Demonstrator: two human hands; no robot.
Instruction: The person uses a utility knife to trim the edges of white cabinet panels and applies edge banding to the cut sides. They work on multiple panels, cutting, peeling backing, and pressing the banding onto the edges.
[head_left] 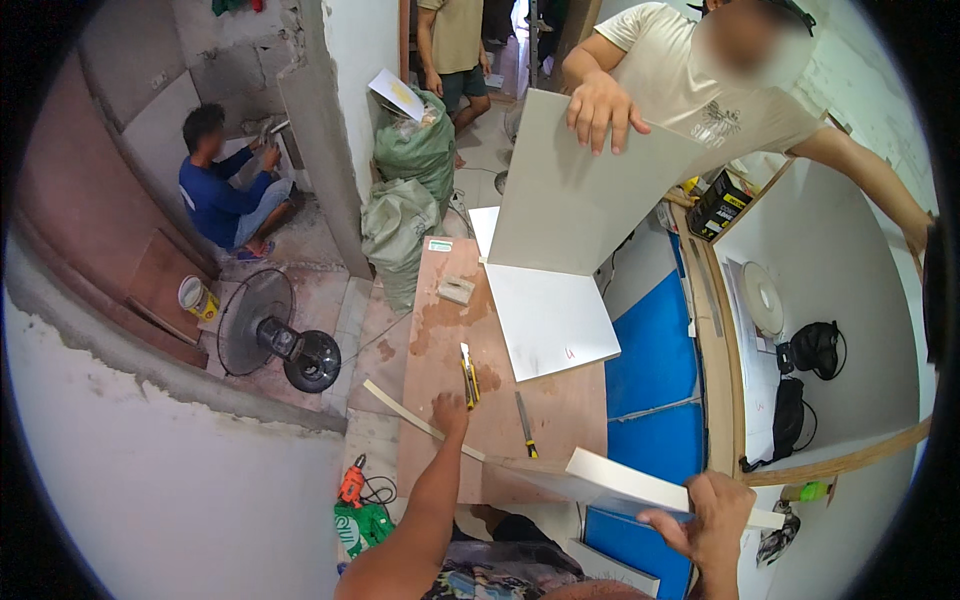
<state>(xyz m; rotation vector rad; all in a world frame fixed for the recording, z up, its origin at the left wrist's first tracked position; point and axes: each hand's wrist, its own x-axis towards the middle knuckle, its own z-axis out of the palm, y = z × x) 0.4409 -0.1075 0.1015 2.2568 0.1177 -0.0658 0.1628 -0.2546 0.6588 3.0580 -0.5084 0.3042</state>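
Observation:
My right hand [712,505] grips the edge of a white board [625,483] tilted over the near end of the brown table [440,340]. My left hand [450,412] is low over the table, beside a yellow utility knife [469,378]; its fingertips are hidden. A long pale edging strip [400,406] runs by my left wrist toward the board. Farther right lies a slim dark tool with a yellow handle [527,425]. Across the table, a co-worker's hand [603,112] rests on top of a grey upright panel [585,190], beside a flat white panel [555,320].
A small pale block [456,290] sits on the table. Blue-covered sheets [655,345] lie to its right. Left are a fan [275,335], a bucket [198,297] and an orange drill [352,482]. Stuffed sacks [400,235] stand behind; another person [225,190] crouches far left.

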